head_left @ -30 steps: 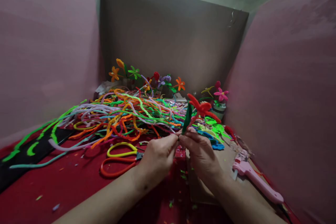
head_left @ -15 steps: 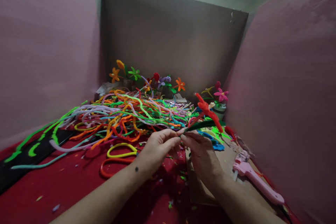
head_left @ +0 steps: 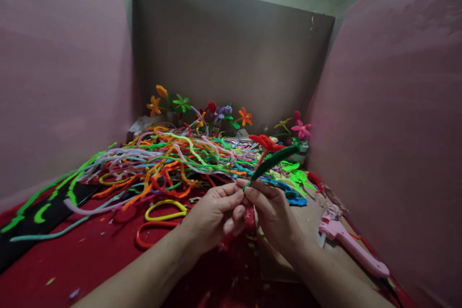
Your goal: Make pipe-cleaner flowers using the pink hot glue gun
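Between my two hands is a pipe-cleaner flower (head_left: 266, 142) with red petals and a red stem. A long dark green pipe-cleaner leaf (head_left: 274, 162) lies against the stem and points up to the right. My left hand (head_left: 218, 209) pinches the lower end of the stem between thumb and fingers. Right beside it, my right hand (head_left: 270, 207) is closed on the base of the leaf and stem. The fingertips of both hands nearly meet, and they hide the join of leaf and stem.
A heap of colourful pipe cleaners (head_left: 173, 159) spreads behind my hands. Scissors with yellow and red handles (head_left: 165, 209) lie at left. A pink glue gun (head_left: 355, 248) rests on cardboard (head_left: 277, 262) at right. Finished flowers (head_left: 221, 111) stand along the back.
The flower has turned: its red petals have tipped left and away, and the green leaf now points more steeply upward in front. My left fingers have curled lower. The view has shifted slightly.
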`<action>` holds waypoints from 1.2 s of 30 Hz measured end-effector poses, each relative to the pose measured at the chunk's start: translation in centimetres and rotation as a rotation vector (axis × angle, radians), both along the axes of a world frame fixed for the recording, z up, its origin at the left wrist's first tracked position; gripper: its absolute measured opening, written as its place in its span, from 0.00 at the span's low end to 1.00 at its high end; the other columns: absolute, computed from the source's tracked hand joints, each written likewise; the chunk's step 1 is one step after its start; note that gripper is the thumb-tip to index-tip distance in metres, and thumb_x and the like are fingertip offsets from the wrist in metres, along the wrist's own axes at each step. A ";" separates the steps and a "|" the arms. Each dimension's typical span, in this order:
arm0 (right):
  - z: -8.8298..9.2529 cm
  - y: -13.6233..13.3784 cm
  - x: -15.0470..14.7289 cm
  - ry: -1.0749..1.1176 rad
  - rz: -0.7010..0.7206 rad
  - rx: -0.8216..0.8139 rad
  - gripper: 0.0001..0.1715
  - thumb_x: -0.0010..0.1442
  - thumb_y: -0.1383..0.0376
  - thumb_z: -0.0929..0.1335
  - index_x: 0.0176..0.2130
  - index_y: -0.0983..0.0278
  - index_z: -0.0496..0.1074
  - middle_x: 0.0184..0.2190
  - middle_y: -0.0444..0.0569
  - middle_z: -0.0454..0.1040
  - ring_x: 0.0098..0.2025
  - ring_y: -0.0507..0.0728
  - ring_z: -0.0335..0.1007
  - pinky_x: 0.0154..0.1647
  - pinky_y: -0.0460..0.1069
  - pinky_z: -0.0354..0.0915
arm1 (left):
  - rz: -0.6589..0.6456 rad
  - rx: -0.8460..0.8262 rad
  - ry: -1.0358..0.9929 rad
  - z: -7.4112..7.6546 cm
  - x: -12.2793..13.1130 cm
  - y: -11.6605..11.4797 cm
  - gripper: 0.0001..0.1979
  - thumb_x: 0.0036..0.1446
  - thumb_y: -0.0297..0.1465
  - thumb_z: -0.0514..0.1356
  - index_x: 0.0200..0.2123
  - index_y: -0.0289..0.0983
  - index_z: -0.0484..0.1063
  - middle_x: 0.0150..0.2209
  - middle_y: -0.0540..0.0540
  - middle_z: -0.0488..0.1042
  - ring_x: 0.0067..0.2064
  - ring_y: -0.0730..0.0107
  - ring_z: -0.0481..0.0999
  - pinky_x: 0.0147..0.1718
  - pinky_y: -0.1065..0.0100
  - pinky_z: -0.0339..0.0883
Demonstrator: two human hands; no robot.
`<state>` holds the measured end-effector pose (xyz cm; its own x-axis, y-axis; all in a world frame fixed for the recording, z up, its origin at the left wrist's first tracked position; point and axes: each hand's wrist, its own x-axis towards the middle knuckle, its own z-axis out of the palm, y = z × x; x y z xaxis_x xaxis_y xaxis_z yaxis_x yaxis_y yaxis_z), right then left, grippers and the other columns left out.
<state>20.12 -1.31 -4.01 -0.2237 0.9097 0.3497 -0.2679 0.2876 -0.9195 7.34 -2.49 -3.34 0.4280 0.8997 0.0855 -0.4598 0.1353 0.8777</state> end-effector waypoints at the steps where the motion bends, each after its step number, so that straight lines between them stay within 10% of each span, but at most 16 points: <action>1: 0.0 0.0 0.0 0.029 0.010 -0.017 0.06 0.51 0.65 0.68 0.29 0.63 0.77 0.26 0.46 0.72 0.34 0.55 0.67 0.39 0.50 0.62 | -0.050 -0.010 -0.009 0.1 -0.1 0.0 0.06 0.55 0.33 0.55 0.32 0.36 0.66 0.14 0.58 0.59 0.11 0.86 0.48 0.13 0.79 0.49; 3: 0.0 0.0 0.0 0.081 0.023 -0.053 0.06 0.50 0.65 0.69 0.27 0.64 0.77 0.25 0.46 0.72 0.32 0.54 0.67 0.37 0.49 0.62 | -0.057 0.041 0.098 0.2 -0.2 -0.1 0.08 0.56 0.34 0.54 0.33 0.36 0.68 0.14 0.57 0.59 0.12 0.85 0.49 0.14 0.78 0.50; 11: 0.6 -0.4 -0.1 -0.145 -0.198 -0.013 0.07 0.51 0.64 0.68 0.29 0.62 0.78 0.26 0.45 0.73 0.34 0.55 0.65 0.39 0.49 0.60 | 0.617 0.772 0.787 -1.2 -0.3 -0.4 0.07 0.53 0.29 0.55 0.28 0.39 0.73 0.23 0.48 0.68 0.27 0.72 0.67 0.30 0.71 0.59; 19: 0.3 -0.1 -0.2 -0.027 -0.015 -0.049 0.07 0.51 0.63 0.69 0.28 0.64 0.76 0.24 0.44 0.73 0.31 0.53 0.67 0.39 0.49 0.62 | 0.093 0.012 0.145 0.1 -0.4 0.3 0.09 0.53 0.32 0.57 0.23 0.34 0.65 0.14 0.56 0.61 0.11 0.84 0.53 0.12 0.77 0.54; 26: 0.0 0.0 0.0 0.109 0.022 -0.078 0.04 0.50 0.67 0.69 0.25 0.63 0.75 0.21 0.42 0.71 0.26 0.50 0.65 0.34 0.47 0.63 | -0.223 -0.121 -0.143 -0.4 -0.8 0.6 0.08 0.54 0.28 0.56 0.39 0.37 0.68 0.16 0.59 0.59 0.10 0.87 0.44 0.13 0.75 0.61; 33: 0.5 -0.4 0.1 -0.154 -0.149 0.093 0.09 0.52 0.68 0.66 0.32 0.60 0.78 0.31 0.45 0.73 0.37 0.55 0.65 0.42 0.49 0.60 | 0.481 0.517 0.589 -0.6 -0.1 -0.5 0.07 0.51 0.31 0.57 0.23 0.37 0.71 0.20 0.51 0.67 0.22 0.76 0.65 0.23 0.75 0.59; 36: 0.7 -0.8 0.0 -0.149 -0.154 0.058 0.08 0.53 0.64 0.67 0.31 0.60 0.77 0.29 0.45 0.73 0.35 0.55 0.66 0.39 0.49 0.61 | 0.504 0.561 0.640 -0.5 0.0 -0.5 0.08 0.54 0.30 0.55 0.28 0.38 0.73 0.18 0.52 0.66 0.20 0.77 0.64 0.22 0.75 0.58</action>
<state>20.12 -2.07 -3.36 -0.1371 0.9164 0.3760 -0.0787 0.3683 -0.9264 7.30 -3.02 -3.86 0.1207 0.8894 0.4410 0.2345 -0.4572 0.8579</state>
